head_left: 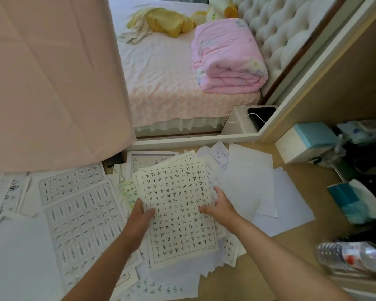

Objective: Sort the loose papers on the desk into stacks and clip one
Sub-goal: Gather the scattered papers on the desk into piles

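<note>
Left hand [142, 212] and right hand [221, 205] grip the written sheet [178, 222]; loose papers [80, 216] surround it, bottle [354, 256] at right

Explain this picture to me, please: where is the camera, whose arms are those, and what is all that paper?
No machine here: a person wears one camera on the head, looking down at their own arms. The left hand and right hand grip opposite edges of a handwritten page, the top of a small bundle. Around it loose papers cover the desk: printed ones on the left, blank sheets on the right. What looks like a binder clip lies just beyond. A water bottle lies at the right edge; a bed stands behind.
</note>
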Demonstrator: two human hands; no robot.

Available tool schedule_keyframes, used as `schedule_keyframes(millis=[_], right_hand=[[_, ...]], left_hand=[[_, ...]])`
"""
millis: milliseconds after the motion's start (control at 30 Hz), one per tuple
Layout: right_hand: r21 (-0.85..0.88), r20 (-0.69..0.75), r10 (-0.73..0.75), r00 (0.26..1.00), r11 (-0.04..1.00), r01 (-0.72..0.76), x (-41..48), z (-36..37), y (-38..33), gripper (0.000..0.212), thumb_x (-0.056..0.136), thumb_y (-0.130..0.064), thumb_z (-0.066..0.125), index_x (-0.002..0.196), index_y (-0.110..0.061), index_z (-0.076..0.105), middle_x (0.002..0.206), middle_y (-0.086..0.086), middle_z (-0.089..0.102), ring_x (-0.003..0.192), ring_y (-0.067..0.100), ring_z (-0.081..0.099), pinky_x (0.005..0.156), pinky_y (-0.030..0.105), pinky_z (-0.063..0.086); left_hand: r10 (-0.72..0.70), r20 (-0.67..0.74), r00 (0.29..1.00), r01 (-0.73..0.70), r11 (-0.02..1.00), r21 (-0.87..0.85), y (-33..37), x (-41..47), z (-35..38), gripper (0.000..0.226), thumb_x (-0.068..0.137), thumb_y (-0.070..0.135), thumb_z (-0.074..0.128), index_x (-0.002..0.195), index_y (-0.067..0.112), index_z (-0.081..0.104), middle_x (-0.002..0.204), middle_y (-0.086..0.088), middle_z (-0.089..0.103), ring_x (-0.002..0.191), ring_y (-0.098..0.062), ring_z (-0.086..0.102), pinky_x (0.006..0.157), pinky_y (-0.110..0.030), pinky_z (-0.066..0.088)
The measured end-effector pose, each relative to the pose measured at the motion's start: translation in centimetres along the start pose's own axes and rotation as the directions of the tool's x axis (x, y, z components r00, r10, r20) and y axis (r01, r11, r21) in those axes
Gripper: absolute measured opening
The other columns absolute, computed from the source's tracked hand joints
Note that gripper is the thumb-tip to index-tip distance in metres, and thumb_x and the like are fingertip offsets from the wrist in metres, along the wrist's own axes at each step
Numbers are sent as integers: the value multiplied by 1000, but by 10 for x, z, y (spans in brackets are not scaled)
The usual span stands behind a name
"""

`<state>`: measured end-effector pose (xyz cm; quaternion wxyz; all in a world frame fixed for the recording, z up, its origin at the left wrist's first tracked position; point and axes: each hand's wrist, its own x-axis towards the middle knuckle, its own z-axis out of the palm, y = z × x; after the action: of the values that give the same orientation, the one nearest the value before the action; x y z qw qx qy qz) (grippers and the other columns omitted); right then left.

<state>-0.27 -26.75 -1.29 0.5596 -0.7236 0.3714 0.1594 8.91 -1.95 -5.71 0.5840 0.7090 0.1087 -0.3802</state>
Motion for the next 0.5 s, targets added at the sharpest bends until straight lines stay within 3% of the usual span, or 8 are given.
schedule_keyframes(millis=[100,167,267,333,433,500], right_hand=[[-2,16,-28,999,1000,28,2,-2,12,41,85,-14,73,123,-20,62,121,0,68,105,17,67,98,46,53],[-62,-106,-35,994,998,29,7,-12,20,23,89,-19,67,111,-21,69,106,-5,72,93,14,69,86,38,59],[-160,-327,-3,945,986,-52,17,-43,32,19,95,-22,57,112,-17,66,103,-4,68,88,17,65,69,27,52],[-261,-396,-31,918,962,-80,27,-60,40,20,95,-24,56,111,-16,66,109,-1,67,85,17,64,66,25,52],[-318,-358,-62,932,946,-60,46,-66,45,20,92,-24,58,109,-21,68,113,3,66,86,18,65,72,31,58],[-286,-336,-53,940,957,-48,52,-58,40,24,86,-20,59,108,-26,65,113,3,62,85,20,64,71,32,59]], left_hand=[[-11,19,1000,9,995,103,7,-1,16,63,90,37,55,144,19,28,148,-3,44,129,-26,48,106,-50,41],[62,-6,998,-58,954,296,14,-1,30,54,97,25,56,144,13,33,139,-4,48,120,-23,48,105,-41,43],[309,-131,942,-113,660,743,20,4,35,70,91,28,64,150,10,29,149,-12,38,136,-30,33,113,-43,32],[351,-206,913,-13,530,848,17,13,27,82,87,37,66,152,12,23,156,-11,26,144,-31,22,115,-47,27],[236,-209,949,81,459,885,8,18,19,105,78,53,72,154,15,11,161,-10,8,148,-32,9,115,-51,24],[207,-200,958,83,466,881,2,16,21,108,74,53,76,154,16,13,158,-9,12,145,-32,14,110,-50,32]])
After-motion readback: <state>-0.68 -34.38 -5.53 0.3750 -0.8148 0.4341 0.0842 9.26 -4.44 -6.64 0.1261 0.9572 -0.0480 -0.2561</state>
